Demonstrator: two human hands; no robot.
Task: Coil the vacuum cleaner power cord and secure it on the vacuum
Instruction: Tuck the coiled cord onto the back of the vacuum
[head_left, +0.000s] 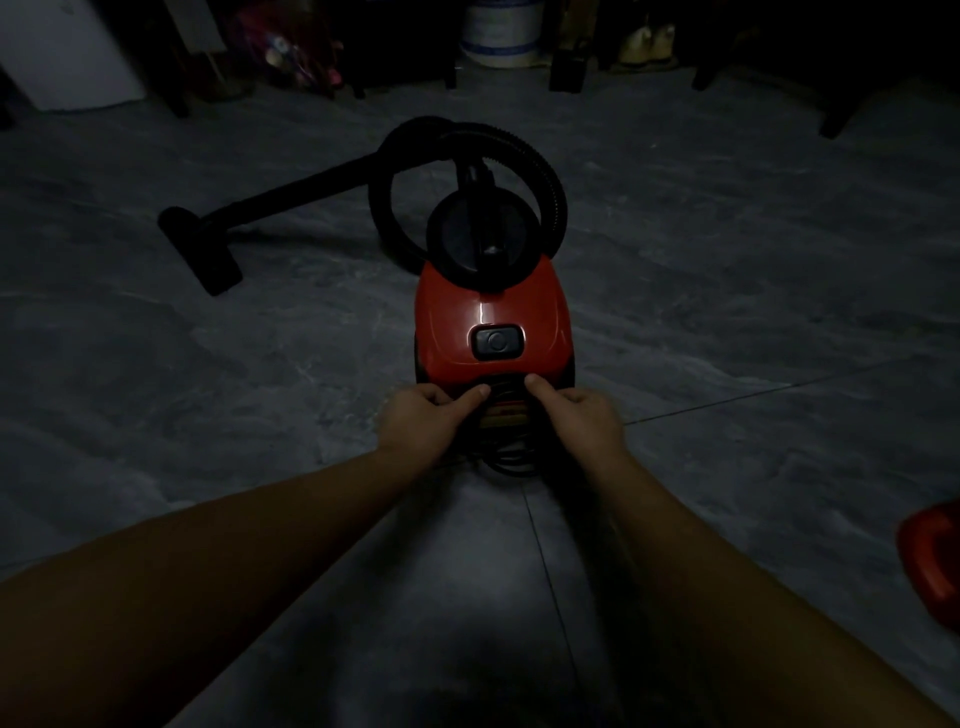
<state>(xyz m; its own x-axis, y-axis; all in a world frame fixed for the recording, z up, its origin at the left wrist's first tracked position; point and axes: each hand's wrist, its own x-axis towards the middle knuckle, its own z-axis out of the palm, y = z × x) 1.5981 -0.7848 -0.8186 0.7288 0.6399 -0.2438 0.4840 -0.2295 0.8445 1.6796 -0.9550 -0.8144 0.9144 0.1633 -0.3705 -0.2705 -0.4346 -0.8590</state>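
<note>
Here both hands, left (426, 415) and right (576, 413), curl their fingers (475, 396) closed on the black cord (511, 457) at the red vacuum's (491, 317) rear.

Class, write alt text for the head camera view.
Both hands, left hand and right hand, press a coiled black cord against the rear of a red vacuum cleaner on a dim grey floor.

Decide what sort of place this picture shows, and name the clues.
Probably a dim room in a home: a red vacuum cleaner stands on a grey tiled floor, with dark furniture legs and a white tub along the far side.
</note>
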